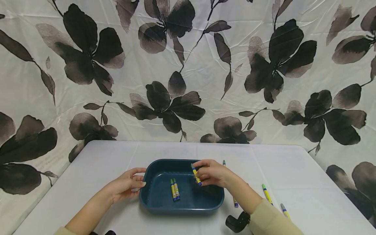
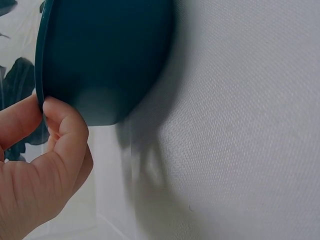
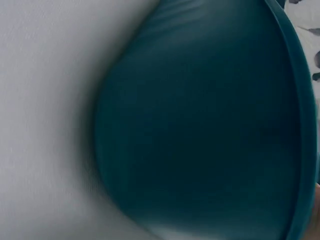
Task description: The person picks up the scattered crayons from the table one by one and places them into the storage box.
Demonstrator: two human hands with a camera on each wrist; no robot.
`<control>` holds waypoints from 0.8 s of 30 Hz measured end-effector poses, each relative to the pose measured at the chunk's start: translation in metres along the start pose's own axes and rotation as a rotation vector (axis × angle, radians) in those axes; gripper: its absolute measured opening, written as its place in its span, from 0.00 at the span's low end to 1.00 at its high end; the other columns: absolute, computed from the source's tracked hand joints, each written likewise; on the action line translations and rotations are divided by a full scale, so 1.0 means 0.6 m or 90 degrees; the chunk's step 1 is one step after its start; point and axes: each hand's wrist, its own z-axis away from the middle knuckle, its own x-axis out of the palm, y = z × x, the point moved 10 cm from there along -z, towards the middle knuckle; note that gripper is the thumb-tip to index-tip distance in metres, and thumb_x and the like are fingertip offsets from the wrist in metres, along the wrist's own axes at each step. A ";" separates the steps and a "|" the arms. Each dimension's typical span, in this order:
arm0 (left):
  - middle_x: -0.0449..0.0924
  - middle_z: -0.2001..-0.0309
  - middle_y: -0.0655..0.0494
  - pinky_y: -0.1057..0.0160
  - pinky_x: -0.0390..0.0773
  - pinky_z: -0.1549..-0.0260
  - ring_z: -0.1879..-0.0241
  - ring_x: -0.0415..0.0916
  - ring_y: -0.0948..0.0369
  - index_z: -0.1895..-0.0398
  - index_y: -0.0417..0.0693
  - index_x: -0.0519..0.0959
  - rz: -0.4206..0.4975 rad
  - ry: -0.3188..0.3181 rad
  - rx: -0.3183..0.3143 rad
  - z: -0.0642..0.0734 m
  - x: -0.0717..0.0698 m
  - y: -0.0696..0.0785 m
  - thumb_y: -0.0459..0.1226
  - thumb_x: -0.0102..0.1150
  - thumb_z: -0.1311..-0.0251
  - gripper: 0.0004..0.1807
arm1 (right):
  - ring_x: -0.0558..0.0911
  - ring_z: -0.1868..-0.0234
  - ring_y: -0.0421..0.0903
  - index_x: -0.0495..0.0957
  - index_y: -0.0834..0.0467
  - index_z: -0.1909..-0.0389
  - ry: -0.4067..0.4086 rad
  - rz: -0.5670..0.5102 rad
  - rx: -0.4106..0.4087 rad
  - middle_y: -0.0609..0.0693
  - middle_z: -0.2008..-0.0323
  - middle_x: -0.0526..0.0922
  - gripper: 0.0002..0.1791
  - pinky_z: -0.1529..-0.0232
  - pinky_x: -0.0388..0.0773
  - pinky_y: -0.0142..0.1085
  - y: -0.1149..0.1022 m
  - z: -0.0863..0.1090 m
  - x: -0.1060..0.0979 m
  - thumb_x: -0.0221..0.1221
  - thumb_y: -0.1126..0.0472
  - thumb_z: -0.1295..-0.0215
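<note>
A dark teal rectangular plastic tub (image 1: 158, 209) stands on the white table. My left hand (image 1: 129, 185) pinches its left rim between thumb and fingers; the left wrist view shows this grip on the rim (image 2: 40, 65) closely. Over the right part of the tub, my right hand (image 1: 212, 174) holds a yellow-and-blue crayon (image 1: 196, 175) between its fingertips, tilted. Inside the tub, two crayons with green tips (image 1: 174, 190) lie side by side. The right wrist view is mostly filled by the tub's outer wall (image 3: 200, 125), hiding the crayon and nearly all of that hand.
Right of the tub, several more crayons lie on the table, including a green-tipped crayon (image 1: 267, 194), a grey-tipped crayon (image 1: 285, 211) and a purple-ended crayon (image 1: 236, 203) partly behind my forearm. A black wrist device (image 1: 238, 222) shows by the right sleeve. A floral cloth (image 1: 188, 71) hangs behind.
</note>
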 end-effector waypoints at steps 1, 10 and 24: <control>0.68 0.61 0.50 0.68 0.74 0.69 0.67 0.71 0.62 0.32 0.35 0.48 -0.001 0.000 0.000 0.000 0.000 0.001 0.25 0.54 0.41 0.37 | 0.80 0.68 0.46 0.68 0.67 0.43 -0.001 -0.001 0.001 0.55 0.64 0.77 0.27 0.64 0.79 0.40 0.000 -0.001 0.003 0.57 0.68 0.47; 0.68 0.62 0.51 0.68 0.74 0.70 0.68 0.71 0.62 0.32 0.34 0.48 -0.006 -0.003 0.004 0.003 0.003 0.001 0.25 0.53 0.41 0.36 | 0.80 0.69 0.45 0.69 0.68 0.43 0.009 -0.007 0.019 0.58 0.62 0.78 0.26 0.65 0.80 0.41 0.016 -0.013 0.031 0.57 0.70 0.46; 0.68 0.62 0.52 0.68 0.74 0.70 0.68 0.71 0.63 0.32 0.34 0.47 0.000 -0.004 0.006 0.003 0.002 -0.001 0.25 0.54 0.41 0.37 | 0.76 0.76 0.41 0.73 0.65 0.47 0.029 0.021 0.065 0.52 0.72 0.78 0.23 0.75 0.78 0.32 0.047 -0.034 0.059 0.59 0.73 0.47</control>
